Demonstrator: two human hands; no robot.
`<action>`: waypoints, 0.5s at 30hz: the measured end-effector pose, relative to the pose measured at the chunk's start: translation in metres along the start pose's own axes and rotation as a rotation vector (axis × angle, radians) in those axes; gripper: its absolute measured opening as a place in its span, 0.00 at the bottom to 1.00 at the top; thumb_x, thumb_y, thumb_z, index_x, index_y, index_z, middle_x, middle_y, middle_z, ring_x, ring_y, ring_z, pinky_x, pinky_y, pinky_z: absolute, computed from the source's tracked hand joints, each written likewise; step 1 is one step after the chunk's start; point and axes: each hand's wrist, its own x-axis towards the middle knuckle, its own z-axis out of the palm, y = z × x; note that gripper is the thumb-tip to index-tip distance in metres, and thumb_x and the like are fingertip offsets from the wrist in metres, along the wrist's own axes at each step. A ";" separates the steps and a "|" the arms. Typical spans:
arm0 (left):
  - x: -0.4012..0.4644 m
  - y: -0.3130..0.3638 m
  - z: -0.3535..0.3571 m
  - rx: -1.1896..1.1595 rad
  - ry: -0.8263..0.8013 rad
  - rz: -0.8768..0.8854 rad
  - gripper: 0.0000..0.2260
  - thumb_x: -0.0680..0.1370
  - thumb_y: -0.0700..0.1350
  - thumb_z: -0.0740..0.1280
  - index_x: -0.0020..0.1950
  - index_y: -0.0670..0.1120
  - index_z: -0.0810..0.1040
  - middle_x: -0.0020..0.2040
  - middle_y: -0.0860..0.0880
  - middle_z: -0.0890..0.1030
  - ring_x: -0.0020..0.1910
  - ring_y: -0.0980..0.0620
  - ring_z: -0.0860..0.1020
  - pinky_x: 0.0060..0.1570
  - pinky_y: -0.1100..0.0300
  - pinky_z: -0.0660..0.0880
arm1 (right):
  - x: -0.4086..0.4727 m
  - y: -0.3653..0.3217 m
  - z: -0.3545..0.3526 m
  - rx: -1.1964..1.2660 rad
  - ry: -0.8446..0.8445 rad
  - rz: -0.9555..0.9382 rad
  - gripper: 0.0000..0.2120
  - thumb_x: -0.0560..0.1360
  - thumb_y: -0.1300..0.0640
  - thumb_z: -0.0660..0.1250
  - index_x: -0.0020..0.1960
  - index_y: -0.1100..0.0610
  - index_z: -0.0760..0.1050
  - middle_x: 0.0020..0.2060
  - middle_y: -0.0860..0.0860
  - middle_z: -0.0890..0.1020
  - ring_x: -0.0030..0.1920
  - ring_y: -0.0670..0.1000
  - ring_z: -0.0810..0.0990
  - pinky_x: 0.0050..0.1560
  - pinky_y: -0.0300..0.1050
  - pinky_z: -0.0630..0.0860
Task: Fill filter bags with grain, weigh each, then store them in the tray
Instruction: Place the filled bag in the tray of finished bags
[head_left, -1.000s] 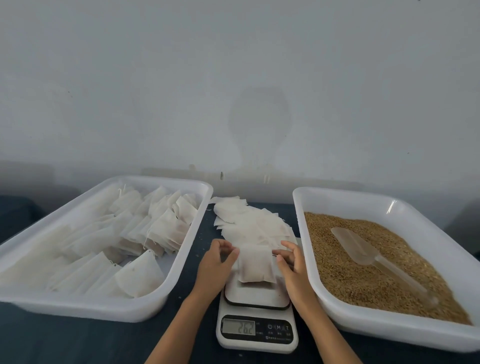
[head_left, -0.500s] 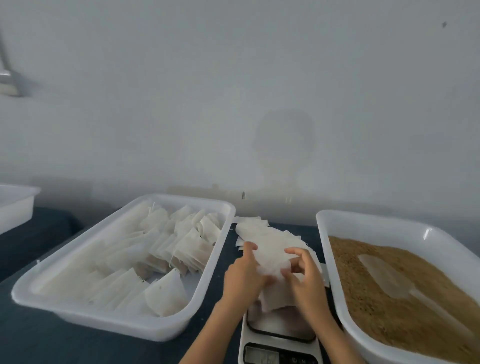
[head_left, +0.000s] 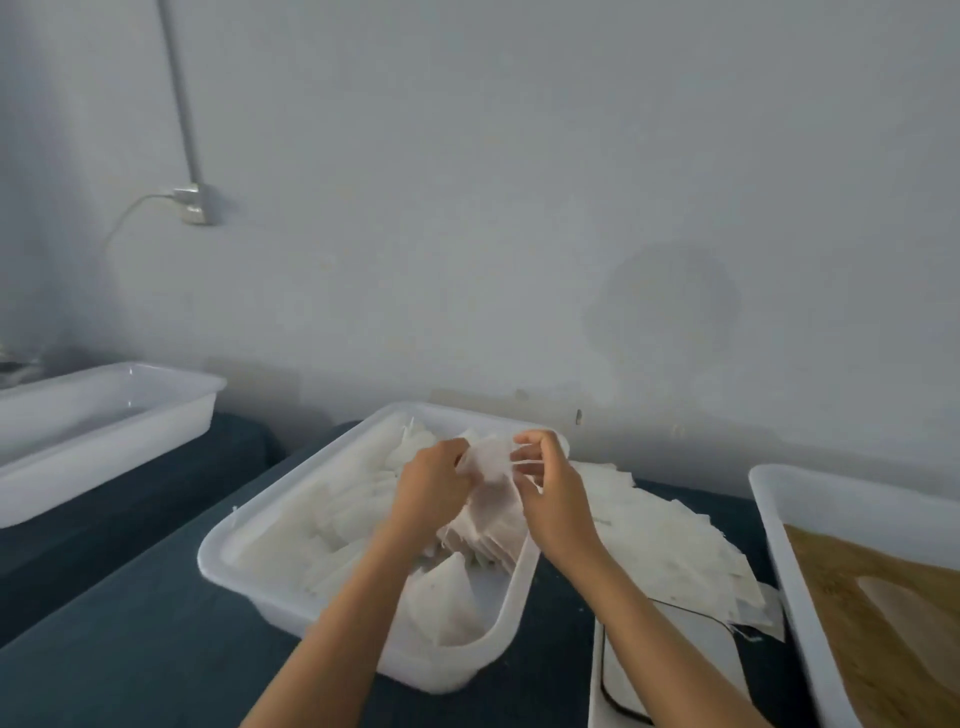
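I pinch 1 filled bag (head_left: 485, 462) between left hand (head_left: 431, 486) and right hand (head_left: 553, 493) mid-frame; I'd lower it gently, upright, into the tray (head_left: 249, 525).

The scale (head_left: 670, 670) is cut off by the bottom edge, its display out of view. The grain tray (head_left: 779, 525) runs off the right edge. The whole view is motion-blurred.

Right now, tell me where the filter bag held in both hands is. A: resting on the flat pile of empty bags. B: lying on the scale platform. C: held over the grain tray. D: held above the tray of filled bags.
D: the left hand and right hand both pinch the filter bag in the air over the tray of filled bags, while the scale platform is bare.
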 end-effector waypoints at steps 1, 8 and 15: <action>0.004 -0.013 -0.003 -0.006 -0.028 -0.040 0.10 0.75 0.40 0.64 0.36 0.47 0.66 0.43 0.42 0.80 0.44 0.41 0.79 0.41 0.55 0.71 | 0.001 0.001 0.011 -0.022 -0.053 0.023 0.16 0.77 0.67 0.60 0.61 0.53 0.68 0.52 0.45 0.74 0.52 0.45 0.75 0.53 0.37 0.73; 0.022 -0.080 -0.009 0.151 -0.273 -0.216 0.03 0.75 0.37 0.62 0.49 0.41 0.71 0.54 0.39 0.78 0.52 0.41 0.78 0.35 0.59 0.72 | 0.001 0.008 0.071 -0.286 -0.559 0.166 0.20 0.76 0.65 0.55 0.66 0.53 0.66 0.61 0.53 0.76 0.60 0.53 0.75 0.56 0.45 0.73; 0.023 -0.110 -0.003 0.207 -0.338 -0.368 0.20 0.73 0.33 0.58 0.65 0.41 0.68 0.37 0.46 0.72 0.31 0.49 0.71 0.23 0.63 0.67 | 0.003 0.009 0.096 -0.501 -0.824 0.226 0.19 0.77 0.62 0.55 0.66 0.51 0.69 0.66 0.53 0.72 0.65 0.56 0.70 0.64 0.48 0.70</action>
